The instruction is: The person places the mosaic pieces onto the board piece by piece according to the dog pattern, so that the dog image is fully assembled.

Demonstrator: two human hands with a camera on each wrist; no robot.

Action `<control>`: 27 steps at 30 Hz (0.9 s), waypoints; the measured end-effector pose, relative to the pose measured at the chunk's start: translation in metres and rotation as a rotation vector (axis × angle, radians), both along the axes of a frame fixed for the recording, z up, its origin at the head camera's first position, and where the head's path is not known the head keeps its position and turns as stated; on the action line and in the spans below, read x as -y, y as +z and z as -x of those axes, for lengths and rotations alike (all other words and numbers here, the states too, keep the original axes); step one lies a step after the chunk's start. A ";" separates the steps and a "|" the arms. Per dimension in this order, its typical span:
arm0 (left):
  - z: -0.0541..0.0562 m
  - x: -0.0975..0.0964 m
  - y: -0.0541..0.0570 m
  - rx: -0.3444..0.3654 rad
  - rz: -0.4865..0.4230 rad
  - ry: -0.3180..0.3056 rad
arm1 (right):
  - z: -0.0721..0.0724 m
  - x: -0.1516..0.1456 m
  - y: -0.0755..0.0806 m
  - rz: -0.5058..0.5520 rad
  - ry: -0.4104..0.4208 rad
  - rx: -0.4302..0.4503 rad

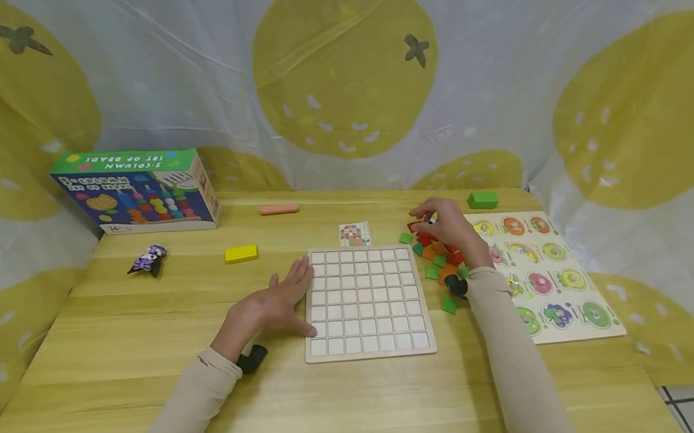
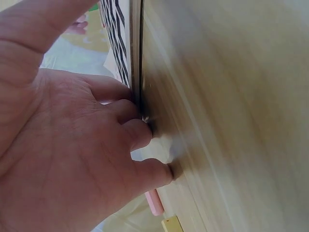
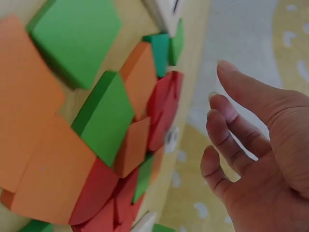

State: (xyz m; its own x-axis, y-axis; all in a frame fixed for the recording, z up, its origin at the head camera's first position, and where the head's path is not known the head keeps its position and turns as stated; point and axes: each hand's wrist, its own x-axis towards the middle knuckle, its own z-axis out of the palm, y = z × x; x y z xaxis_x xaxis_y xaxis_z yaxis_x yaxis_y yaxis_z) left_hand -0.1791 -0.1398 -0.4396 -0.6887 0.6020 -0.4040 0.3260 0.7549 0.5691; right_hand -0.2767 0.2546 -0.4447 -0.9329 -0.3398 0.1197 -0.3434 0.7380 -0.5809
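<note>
A square wooden grid board [image 1: 364, 302] with white cells lies on the table. Against its left edge rests my left hand [image 1: 274, 306], fingers spread; the left wrist view shows several fingertips [image 2: 140, 133] at the board's side and on the tabletop. Beyond the board's right edge is a loose pile of flat red, orange and green pieces, among them a green diamond [image 3: 104, 121] and a large orange piece [image 3: 53, 169]. Above the pile hovers my right hand [image 1: 448, 224], its thumb and fingers loosely bent and apart, with nothing seen between them in the right wrist view.
A small pattern card [image 1: 355, 234] lies behind the board. To the right is a fruit puzzle board [image 1: 556, 301], with a green block [image 1: 483, 200] behind it. A bead-set box [image 1: 144, 194], small dark figure [image 1: 149, 261], yellow block [image 1: 241, 254] and pink-orange stick [image 1: 279, 209] stand left.
</note>
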 end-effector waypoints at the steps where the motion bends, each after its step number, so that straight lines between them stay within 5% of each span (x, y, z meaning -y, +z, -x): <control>1: 0.000 0.000 0.000 0.001 0.001 -0.001 | 0.004 -0.001 -0.003 -0.009 0.005 0.008; 11: -0.001 0.002 -0.001 0.005 -0.014 -0.007 | 0.017 -0.004 -0.023 -0.015 -0.018 0.078; 17: 0.000 0.000 0.000 0.010 -0.020 -0.015 | 0.020 -0.005 -0.023 -0.020 -0.087 0.136; 27: 0.000 0.000 -0.003 0.006 -0.026 -0.006 | 0.023 0.001 -0.021 -0.094 -0.069 0.193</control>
State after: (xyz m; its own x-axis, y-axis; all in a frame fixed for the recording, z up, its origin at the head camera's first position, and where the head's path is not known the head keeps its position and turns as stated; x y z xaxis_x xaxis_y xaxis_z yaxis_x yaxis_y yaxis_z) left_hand -0.1793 -0.1395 -0.4425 -0.6824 0.6167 -0.3924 0.3273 0.7378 0.5904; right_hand -0.2994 0.2533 -0.4660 -0.9567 -0.2759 -0.0926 -0.1795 0.8101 -0.5582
